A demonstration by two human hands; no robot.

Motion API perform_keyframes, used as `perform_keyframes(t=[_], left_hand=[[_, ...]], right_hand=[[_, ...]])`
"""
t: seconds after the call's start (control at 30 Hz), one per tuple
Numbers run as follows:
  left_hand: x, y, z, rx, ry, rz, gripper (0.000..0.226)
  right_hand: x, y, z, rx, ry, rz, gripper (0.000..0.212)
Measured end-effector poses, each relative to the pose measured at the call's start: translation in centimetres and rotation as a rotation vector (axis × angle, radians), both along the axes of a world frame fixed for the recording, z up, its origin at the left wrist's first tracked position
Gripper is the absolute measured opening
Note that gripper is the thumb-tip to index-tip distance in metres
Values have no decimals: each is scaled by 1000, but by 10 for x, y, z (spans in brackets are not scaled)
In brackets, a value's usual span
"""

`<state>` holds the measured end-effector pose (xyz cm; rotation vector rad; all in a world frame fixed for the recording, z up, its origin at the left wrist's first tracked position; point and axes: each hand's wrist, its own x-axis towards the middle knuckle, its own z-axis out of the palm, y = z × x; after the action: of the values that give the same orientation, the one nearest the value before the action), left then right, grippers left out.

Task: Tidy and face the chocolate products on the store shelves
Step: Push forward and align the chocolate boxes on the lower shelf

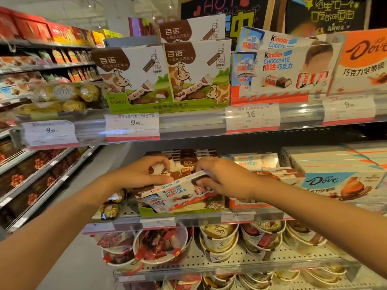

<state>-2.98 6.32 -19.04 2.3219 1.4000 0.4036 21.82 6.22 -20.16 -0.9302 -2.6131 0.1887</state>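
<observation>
Left hand: my left hand is curled over the far left end of the Kinder box, fingers hooked on the brown Bainuo boxes just behind it.
Kinder box: it lies tilted, label up, across the front of the green Bainuo tray on the middle shelf, left of its own stack, so I read it as misplaced.
Right hand: my right hand pinches the box's right end, thumb under, fingers over the top edge.
Risk, grip: both hands hold only the ends; if one lets go first, I judge the box could tip off the front lip towards the tubs of wrapped chocolates on the shelf below.
Risk, neighbours: the left fingers touch the Bainuo boxes, so lifting could drag one forward or knock the row askew.
Risk, landing: the Kinder stack to the right looks packed, so a forced slide might skew it.
Surface: a perforated metal shelf with clear price rails, tags at the front.
Room, left: an aisle of shelves running far back, gold foil chocolates near the corner.
Room, right: Dove boxes beside the Kinder stack, chalkboard signs above the top shelf.
</observation>
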Motion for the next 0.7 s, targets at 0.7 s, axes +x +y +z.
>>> perform_keyframes(t=[0.7], left_hand=[[86,-22,-27,462,370,177,73]], right_hand=[[115,-1,8,262,417,-48,38]])
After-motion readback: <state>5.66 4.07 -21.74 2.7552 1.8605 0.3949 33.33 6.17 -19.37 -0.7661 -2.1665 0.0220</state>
